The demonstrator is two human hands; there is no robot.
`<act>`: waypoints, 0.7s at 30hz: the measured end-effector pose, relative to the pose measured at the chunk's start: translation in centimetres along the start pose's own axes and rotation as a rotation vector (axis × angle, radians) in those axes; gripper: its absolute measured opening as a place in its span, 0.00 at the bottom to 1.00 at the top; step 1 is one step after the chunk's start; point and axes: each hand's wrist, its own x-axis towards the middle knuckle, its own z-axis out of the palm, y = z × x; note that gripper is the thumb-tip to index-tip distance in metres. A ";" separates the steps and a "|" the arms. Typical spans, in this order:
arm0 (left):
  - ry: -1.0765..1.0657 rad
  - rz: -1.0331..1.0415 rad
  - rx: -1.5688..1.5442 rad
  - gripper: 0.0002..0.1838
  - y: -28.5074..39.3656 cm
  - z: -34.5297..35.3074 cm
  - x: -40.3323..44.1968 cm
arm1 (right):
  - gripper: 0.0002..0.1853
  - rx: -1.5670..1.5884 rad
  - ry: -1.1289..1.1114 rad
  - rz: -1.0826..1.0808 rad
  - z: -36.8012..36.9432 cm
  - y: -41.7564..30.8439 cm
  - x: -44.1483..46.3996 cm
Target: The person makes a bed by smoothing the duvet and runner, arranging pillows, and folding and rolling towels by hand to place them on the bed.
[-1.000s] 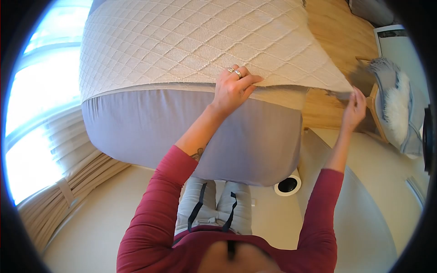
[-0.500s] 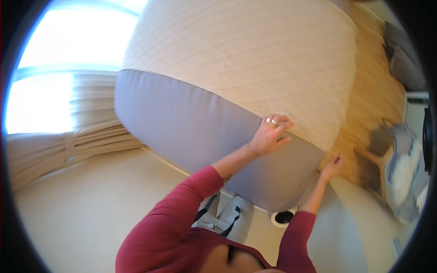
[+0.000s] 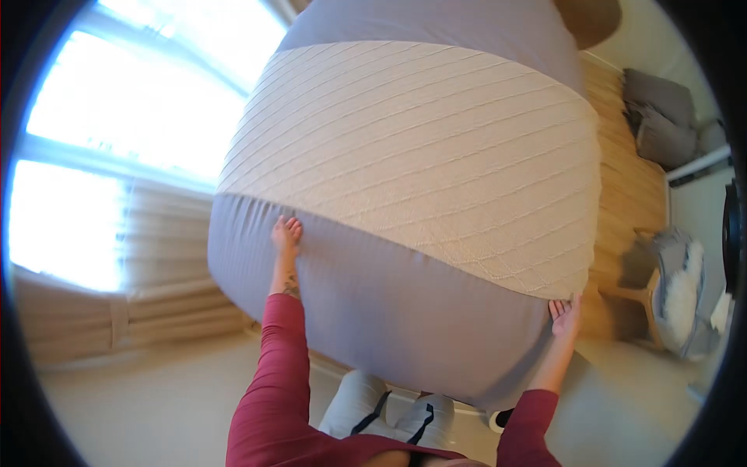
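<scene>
While both arms reach forward over the bed, the cream blanket (image 3: 420, 156) with raised lines lies across its middle, ahead of and between the hands. Left hand (image 3: 286, 235) is on the grey sheet (image 3: 373, 288), just short of the blanket's near edge; fingers partly curled, sheet wrinkled beside them. Can't tell if it grips any cloth. Right hand (image 3: 566, 317) is at the blanket's near right corner, fingertips meeting the edge, fingers somewhat bent; a pinch can't be confirmed, the contact is too small to read. Near edge slants from just beyond the left hand down to the right hand. Grey sheet shows below that edge, between the hands and toward the body, and again past the blanket's far edge. Tattoo (image 3: 292, 286) on left forearm. Maroon sleeves, pale grey trousers (image 3: 358, 405) between and below the hands. Left of left hand: bright window (image 3: 70, 226), beige curtain (image 3: 70, 311). Right of right hand: wood-framed chair (image 3: 647, 296) bearing a fluffy white item (image 3: 681, 303). Farther beyond right hand: wood floor (image 3: 622, 194), dark grey cushions (image 3: 661, 117). White ring-shaped object (image 3: 495, 421) below right hand, partly behind the sleeve.
</scene>
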 end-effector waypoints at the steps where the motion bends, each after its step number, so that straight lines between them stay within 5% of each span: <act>1: 0.091 -0.069 -0.021 0.19 1.7 1.8 0.5 | 0.30 0.069 0.001 0.001 0.9 -0.5 0.3; 6: -0.052 -0.110 -0.023 0.19 3.3 3.3 8.0 | 0.17 0.277 -0.030 -0.151 1.9 -2.0 4.2; 8: -0.096 0.047 -0.158 0.17 1.5 3.3 9.7 | 0.15 0.188 0.100 -0.390 0.7 -4.0 5.5; 10: -0.076 -0.049 -0.158 0.17 2.1 2.7 6.0 | 0.15 0.156 0.234 -0.455 2.0 -6.8 3.4; 12: -0.027 -0.117 -0.200 0.19 0.3 0.7 4.9 | 0.15 0.140 0.146 -0.447 4.5 -7.1 -0.3; 13: -0.144 -0.180 -0.243 0.19 -1.1 -1.3 6.4 | 0.16 0.025 0.047 -0.347 -0.6 -6.2 7.2; 17: -0.329 -0.366 -0.144 0.17 -0.4 -2.1 9.2 | 0.19 0.352 -0.086 -0.267 -6.4 0.3 12.2; 20: -0.316 -0.401 0.017 0.17 0.9 -0.5 6.8 | 0.12 0.326 0.458 -0.134 0.1 -1.5 3.4; 21: -0.309 -0.381 0.104 0.17 1.2 0.2 6.1 | 0.10 0.399 0.467 -0.104 0.6 -1.9 3.6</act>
